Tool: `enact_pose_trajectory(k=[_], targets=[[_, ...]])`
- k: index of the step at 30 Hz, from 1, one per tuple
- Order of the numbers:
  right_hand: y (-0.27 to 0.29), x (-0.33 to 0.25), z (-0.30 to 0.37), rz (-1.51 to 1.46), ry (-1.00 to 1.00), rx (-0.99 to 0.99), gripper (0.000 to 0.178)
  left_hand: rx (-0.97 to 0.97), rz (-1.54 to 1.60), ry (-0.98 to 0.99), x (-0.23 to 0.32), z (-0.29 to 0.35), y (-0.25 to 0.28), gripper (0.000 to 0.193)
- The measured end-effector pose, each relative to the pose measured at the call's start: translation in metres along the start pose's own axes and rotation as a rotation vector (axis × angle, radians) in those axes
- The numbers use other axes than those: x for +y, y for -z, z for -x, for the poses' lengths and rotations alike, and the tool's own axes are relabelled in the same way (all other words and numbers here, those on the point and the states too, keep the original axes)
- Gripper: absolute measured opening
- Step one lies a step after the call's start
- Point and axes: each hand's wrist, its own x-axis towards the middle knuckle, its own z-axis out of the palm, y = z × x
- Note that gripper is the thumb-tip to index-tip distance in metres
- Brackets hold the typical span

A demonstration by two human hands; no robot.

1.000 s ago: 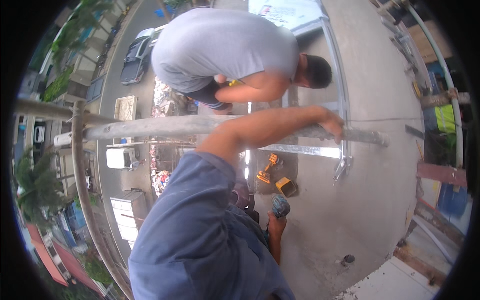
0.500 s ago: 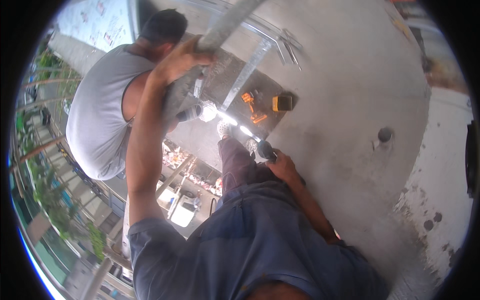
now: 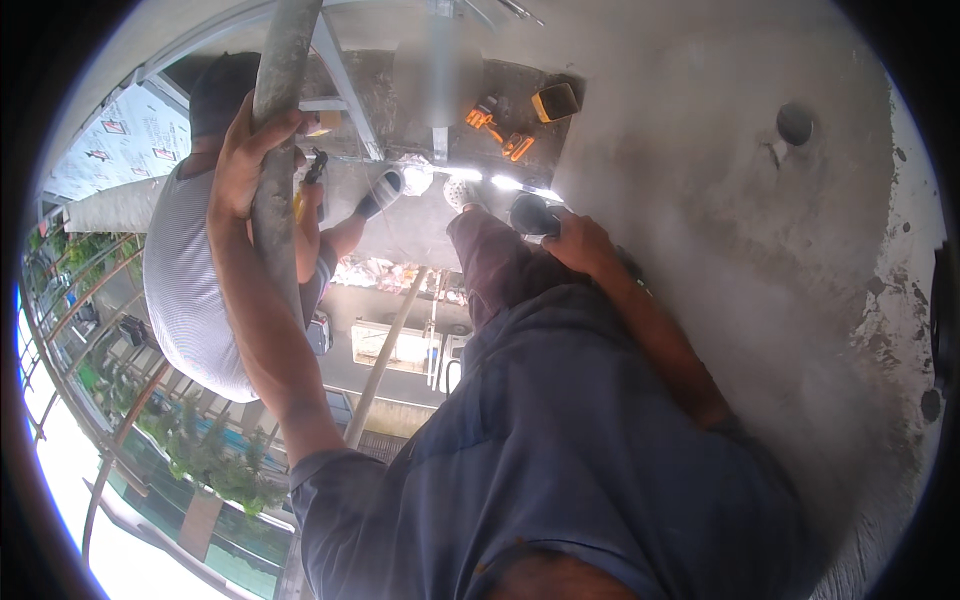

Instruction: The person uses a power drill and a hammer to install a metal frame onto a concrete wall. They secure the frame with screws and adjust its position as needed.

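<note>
My left hand [image 3: 243, 160] is closed round a thick grey metal pole [image 3: 283, 90] that runs down past my forearm. Low by my right leg, my right hand [image 3: 580, 243] grips a dark tool with a rounded body [image 3: 532, 214]; its exact kind is hard to make out. Bright strips of light [image 3: 508, 183] lie just beyond that tool. My foot in a white holed clog [image 3: 459, 193] stands close by.
Left of the pole crouches a co-worker [image 3: 195, 270] with a yellow and black power tool [image 3: 312, 185]. Orange tools [image 3: 484, 120] and a yellow box [image 3: 555, 102] lie on the ledge. Metal framing [image 3: 345, 90] stands ahead. A street [image 3: 375, 300] shows far below. The concrete wall [image 3: 700, 250] has a round hole [image 3: 795, 123].
The view has turned, so the pole now stands more upright at the left. The co-worker's power tool has come into sight. Both my hands keep their grips.
</note>
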Motion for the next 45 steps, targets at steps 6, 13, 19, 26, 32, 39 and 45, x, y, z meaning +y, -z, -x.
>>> enact_pose_trajectory(k=[6,13,19,26,32,39,45], targets=[[0.010,-0.008,0.000,-0.024,-0.032,-0.016,0.064,-0.022,-0.046,-0.011,-0.002,-0.002,0.003,0.061],[0.006,-0.004,0.000,-0.032,-0.020,0.013,0.057,0.002,-0.044,-0.082,-0.006,-0.002,0.000,0.058],[0.001,-0.001,0.000,-0.016,-0.008,-0.003,0.052,0.023,-0.005,-0.039,-0.004,0.000,0.000,0.055],[0.005,-0.005,-0.001,0.016,-0.006,-0.041,0.055,0.046,0.013,0.036,-0.002,0.002,-0.001,0.059],[-0.001,0.000,-0.004,0.010,0.044,-0.066,0.062,0.036,-0.043,-0.033,0.011,0.006,0.000,0.078],[-0.011,-0.005,-0.003,0.060,0.075,-0.089,0.062,0.063,-0.265,-0.086,0.012,0.019,0.012,0.088],[-0.010,-0.006,0.001,0.092,0.096,-0.106,0.061,0.027,-0.228,-0.073,0.008,0.025,0.014,0.089]])
